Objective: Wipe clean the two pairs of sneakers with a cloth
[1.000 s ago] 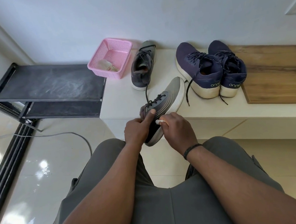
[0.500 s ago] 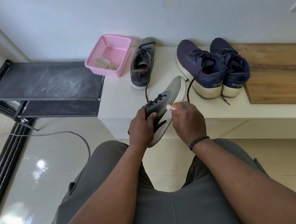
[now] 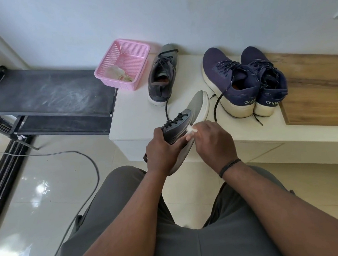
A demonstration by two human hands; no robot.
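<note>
My left hand (image 3: pixel 162 149) grips the heel end of a grey sneaker (image 3: pixel 191 113), held tilted over the front edge of the white bench (image 3: pixel 138 118). My right hand (image 3: pixel 213 140) pinches a small white cloth (image 3: pixel 191 129) against the sneaker's side near the sole. The cloth is mostly hidden under my fingers. The other grey sneaker (image 3: pixel 162 76) stands on the bench behind. A pair of navy sneakers (image 3: pixel 242 80) with white soles stands to the right, heels toward me.
A pink plastic basket (image 3: pixel 123 63) with a crumpled rag inside sits at the bench's back left corner. A dusty black shoe rack (image 3: pixel 45 95) stands to the left. A wooden panel (image 3: pixel 322 86) covers the bench's right end. A cable (image 3: pixel 83 157) runs across the tiled floor.
My right hand has slid the cloth forward along the sneaker's side, from near the heel toward the middle. My left hand shifted its hold lower around the heel.
</note>
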